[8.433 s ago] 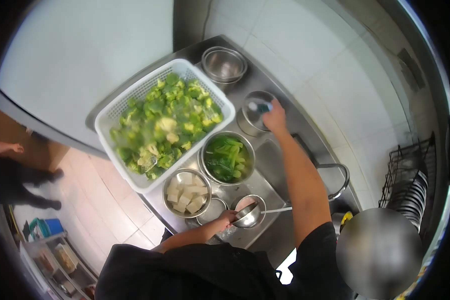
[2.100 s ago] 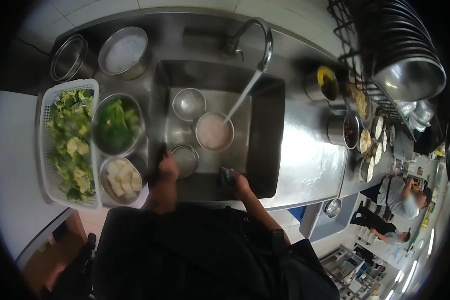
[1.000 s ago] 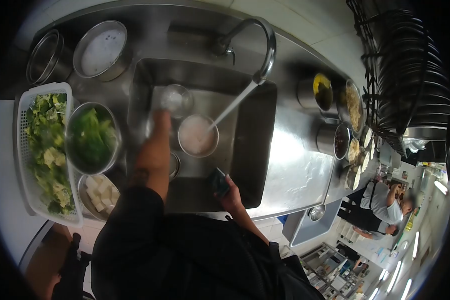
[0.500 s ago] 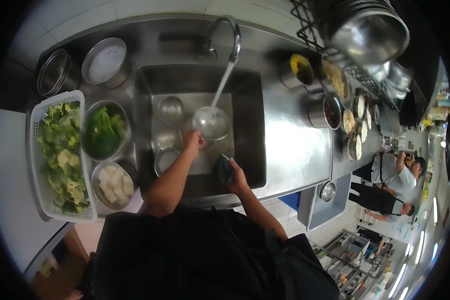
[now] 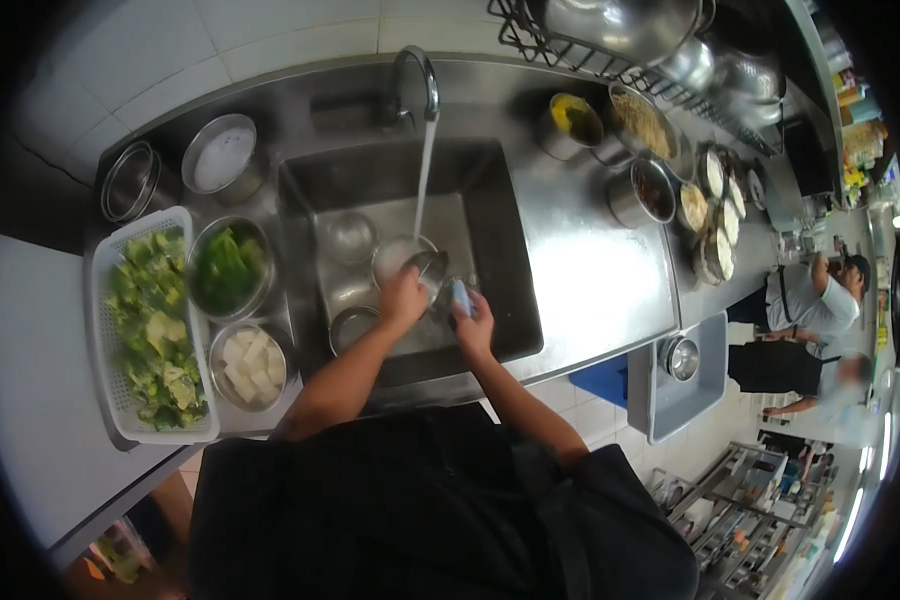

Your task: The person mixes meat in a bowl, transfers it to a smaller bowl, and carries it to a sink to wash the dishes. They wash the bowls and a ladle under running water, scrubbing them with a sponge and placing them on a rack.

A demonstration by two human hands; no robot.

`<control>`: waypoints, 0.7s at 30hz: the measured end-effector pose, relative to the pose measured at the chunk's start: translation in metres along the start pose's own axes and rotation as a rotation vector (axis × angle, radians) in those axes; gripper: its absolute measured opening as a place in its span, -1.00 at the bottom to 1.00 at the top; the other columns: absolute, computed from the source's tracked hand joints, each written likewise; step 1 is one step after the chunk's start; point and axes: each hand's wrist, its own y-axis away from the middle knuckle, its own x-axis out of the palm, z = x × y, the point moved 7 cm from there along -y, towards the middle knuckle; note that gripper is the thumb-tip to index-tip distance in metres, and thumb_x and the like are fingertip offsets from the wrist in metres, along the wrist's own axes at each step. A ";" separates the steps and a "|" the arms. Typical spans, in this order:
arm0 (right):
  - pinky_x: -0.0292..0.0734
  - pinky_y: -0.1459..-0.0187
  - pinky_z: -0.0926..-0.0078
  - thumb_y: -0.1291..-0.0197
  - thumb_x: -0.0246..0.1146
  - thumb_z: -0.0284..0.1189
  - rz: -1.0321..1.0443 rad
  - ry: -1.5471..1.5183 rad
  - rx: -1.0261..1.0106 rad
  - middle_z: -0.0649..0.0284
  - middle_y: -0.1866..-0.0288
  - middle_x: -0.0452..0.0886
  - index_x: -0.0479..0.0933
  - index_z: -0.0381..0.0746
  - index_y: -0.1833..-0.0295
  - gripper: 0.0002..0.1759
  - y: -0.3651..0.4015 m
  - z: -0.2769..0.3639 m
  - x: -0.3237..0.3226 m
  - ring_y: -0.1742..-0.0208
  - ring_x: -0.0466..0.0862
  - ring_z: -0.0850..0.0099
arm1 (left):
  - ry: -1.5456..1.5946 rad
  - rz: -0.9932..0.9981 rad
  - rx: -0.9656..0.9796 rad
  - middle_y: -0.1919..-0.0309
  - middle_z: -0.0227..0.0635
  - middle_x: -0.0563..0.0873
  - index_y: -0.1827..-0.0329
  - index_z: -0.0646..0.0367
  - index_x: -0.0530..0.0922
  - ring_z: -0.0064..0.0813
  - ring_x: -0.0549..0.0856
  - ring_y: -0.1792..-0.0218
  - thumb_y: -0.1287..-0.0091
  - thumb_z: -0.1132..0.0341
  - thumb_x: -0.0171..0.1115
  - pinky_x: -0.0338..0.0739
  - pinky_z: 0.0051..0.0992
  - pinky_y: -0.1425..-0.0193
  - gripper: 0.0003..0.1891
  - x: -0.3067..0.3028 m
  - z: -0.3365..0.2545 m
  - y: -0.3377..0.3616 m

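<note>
In the sink (image 5: 490, 215), my left hand (image 5: 404, 302) is closed on the rim of a small metal bowl (image 5: 431, 266), which is tilted on its side. My right hand (image 5: 474, 325) grips a scouring sponge (image 5: 460, 297) with a light blue face, just right of the bowl. A stream of water (image 5: 425, 185) runs from the curved faucet (image 5: 432, 85) into the sink behind my left hand, where a round bowl (image 5: 388, 254) partly shows. Two more metal bowls lie on the left of the sink floor, one at the back (image 5: 350, 237) and one nearer (image 5: 353, 328).
Left of the sink stand a white basket (image 5: 201, 400) of broccoli, a bowl of green vegetables (image 5: 232, 268), a bowl of white chunks (image 5: 253, 368) and a pot (image 5: 224, 153). Several food containers (image 5: 642, 194) line the right counter. Two people (image 5: 810, 300) stand beyond a grey tub (image 5: 650, 420).
My left hand has moved slightly right and lower, turning the bowl on its side out of the stream. The sponge has turned from its dark side to its blue face, close to the bowl.
</note>
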 end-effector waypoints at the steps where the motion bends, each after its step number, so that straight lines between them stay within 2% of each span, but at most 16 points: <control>1: 0.48 -0.07 0.44 -0.19 0.32 -0.44 -0.009 -0.011 0.010 0.12 -0.03 0.63 0.52 -0.34 -0.17 -0.56 -0.001 0.006 0.008 -0.04 0.61 0.36 | -0.011 0.013 0.006 0.39 0.09 0.65 0.37 0.29 0.50 0.15 0.66 0.27 -0.11 0.38 0.21 0.48 0.02 0.17 -0.85 0.003 -0.006 0.005; 3: 0.48 -0.08 0.41 -0.13 0.33 -0.48 0.368 0.021 0.237 0.13 -0.02 0.65 0.61 -0.31 -0.06 -0.65 0.006 -0.003 0.049 -0.03 0.61 0.34 | 0.046 -0.040 0.046 0.39 0.09 0.64 0.39 0.29 0.48 0.16 0.65 0.27 -0.11 0.38 0.21 0.47 0.04 0.18 -0.85 -0.001 -0.016 0.010; 4: 0.48 -0.14 0.29 -0.05 0.32 -0.52 0.474 -0.047 0.172 0.08 -0.09 0.61 0.67 -0.25 0.02 -0.68 0.006 -0.008 0.060 -0.08 0.60 0.23 | 0.052 -0.132 0.118 0.45 0.09 0.61 0.45 0.29 0.45 0.13 0.63 0.36 -0.08 0.42 0.18 0.47 -0.03 0.27 -0.88 -0.008 -0.019 0.007; 5: 0.48 -0.14 0.29 -0.05 0.32 -0.52 0.462 -0.066 0.175 0.08 -0.09 0.61 0.67 -0.25 0.02 -0.68 -0.004 -0.017 0.047 -0.08 0.60 0.23 | 0.040 -0.118 0.131 0.45 0.09 0.61 0.45 0.29 0.45 0.13 0.63 0.36 -0.08 0.42 0.18 0.47 -0.03 0.27 -0.88 -0.009 -0.015 0.005; 7: 0.44 -0.21 0.15 0.04 0.31 -0.54 0.651 1.180 -0.667 0.00 -0.17 0.55 0.66 -0.21 -0.01 -0.60 -0.005 0.035 0.038 -0.18 0.56 0.05 | 0.104 0.092 -0.029 0.50 0.10 0.59 0.49 0.30 0.47 0.18 0.60 0.38 -0.03 0.42 0.21 0.45 -0.02 0.29 -0.87 -0.013 -0.006 0.005; 8: 0.44 -0.21 0.15 0.04 0.31 -0.54 0.658 1.172 -0.657 0.00 -0.17 0.55 0.66 -0.21 -0.01 -0.60 -0.004 0.039 0.037 -0.18 0.56 0.05 | 0.221 0.141 -0.006 0.57 0.11 0.56 0.54 0.30 0.45 0.18 0.57 0.46 0.00 0.41 0.22 0.41 -0.06 0.39 -0.86 -0.013 -0.008 0.008; 9: 0.42 -0.22 0.12 0.08 0.31 -0.55 0.544 1.125 -0.703 -0.04 -0.19 0.52 0.66 -0.19 -0.02 -0.57 -0.007 0.049 0.033 -0.19 0.53 0.00 | 0.220 0.140 -0.016 0.57 0.11 0.56 0.54 0.30 0.45 0.18 0.57 0.46 0.00 0.41 0.22 0.41 -0.06 0.39 -0.86 -0.015 -0.010 0.007; 10: 0.41 -0.23 0.08 0.11 0.31 -0.56 0.429 1.080 -0.752 -0.08 -0.21 0.48 0.65 -0.18 -0.04 -0.53 -0.009 0.059 0.028 -0.19 0.50 -0.06 | 0.221 0.095 0.005 0.57 0.10 0.55 0.54 0.30 0.45 0.13 0.58 0.49 0.00 0.42 0.22 0.41 -0.08 0.41 -0.86 -0.020 -0.015 0.003; 11: 0.41 -0.23 0.08 0.11 0.31 -0.56 0.438 1.087 -0.760 -0.08 -0.21 0.48 0.65 -0.18 -0.04 -0.53 -0.001 0.049 0.040 -0.19 0.50 -0.06 | 0.224 0.044 0.030 0.58 0.09 0.55 0.53 0.29 0.44 0.09 0.58 0.52 0.01 0.42 0.22 0.40 -0.10 0.43 -0.86 -0.025 -0.021 -0.001; 13: 0.45 -0.18 0.10 0.12 0.30 -0.57 0.217 0.400 -0.299 -0.09 -0.18 0.48 0.63 -0.19 -0.05 -0.51 0.003 0.006 0.053 -0.13 0.52 -0.05 | 0.250 0.026 -0.038 0.59 0.08 0.54 0.54 0.30 0.43 0.04 0.59 0.54 0.00 0.44 0.21 0.41 -0.12 0.43 -0.87 -0.014 -0.006 0.002; 14: 0.49 -0.07 0.13 0.09 0.28 -0.59 0.226 0.185 -0.325 -0.03 -0.04 0.49 0.61 -0.20 -0.02 -0.56 0.000 0.013 0.062 -0.02 0.52 -0.04 | 0.263 0.025 -0.101 0.59 0.07 0.54 0.54 0.30 0.42 0.00 0.60 0.56 0.00 0.45 0.20 0.41 -0.13 0.43 -0.87 -0.008 0.004 0.005; 15: 0.49 -0.07 0.13 0.09 0.28 -0.59 0.236 0.186 -0.319 -0.03 -0.04 0.49 0.61 -0.20 -0.02 -0.56 -0.006 0.025 0.059 -0.02 0.52 -0.04 | 0.260 0.024 -0.112 0.59 0.07 0.54 0.54 0.30 0.42 0.00 0.60 0.56 0.00 0.45 0.20 0.41 -0.13 0.43 -0.87 -0.003 0.006 0.010; 17: 0.50 -0.06 0.13 0.08 0.26 -0.59 0.112 0.564 -0.646 -0.02 0.02 0.50 0.62 -0.20 0.03 -0.61 -0.017 0.090 0.040 0.01 0.51 -0.05 | 0.809 0.133 -0.526 0.64 -0.05 0.53 0.57 0.29 0.42 -0.19 0.60 0.60 -0.02 0.48 0.21 0.41 -0.18 0.45 -0.87 0.026 0.024 0.031; 18: 0.51 -0.07 0.12 0.10 0.27 -0.58 0.124 0.758 -0.691 -0.01 0.02 0.51 0.66 -0.16 0.08 -0.63 -0.027 0.102 0.035 -0.01 0.52 -0.02 | 0.832 0.138 -0.520 0.66 -0.21 0.54 0.57 0.26 0.45 -0.35 0.57 0.62 -0.06 0.50 0.22 0.37 -0.26 0.53 -0.88 0.021 0.012 0.033; 19: 0.53 -0.04 0.10 0.12 0.28 -0.56 0.143 0.896 -0.714 0.03 0.01 0.54 0.69 -0.12 0.15 -0.67 -0.034 0.101 0.031 0.00 0.55 0.03 | 0.830 0.141 -0.524 0.66 -0.21 0.54 0.57 0.26 0.45 -0.35 0.57 0.62 -0.06 0.50 0.22 0.37 -0.26 0.53 -0.88 0.021 0.014 0.033; 21: 0.58 0.02 0.11 0.10 0.30 -0.47 0.306 1.000 -0.509 0.05 0.00 0.55 0.70 -0.13 0.19 -0.73 -0.028 0.052 0.040 -0.01 0.56 0.02 | 0.300 -0.156 -0.090 0.66 -0.34 0.53 0.55 0.24 0.48 -0.47 0.52 0.62 -0.08 0.52 0.21 0.35 -0.35 0.57 -0.90 -0.015 -0.007 0.015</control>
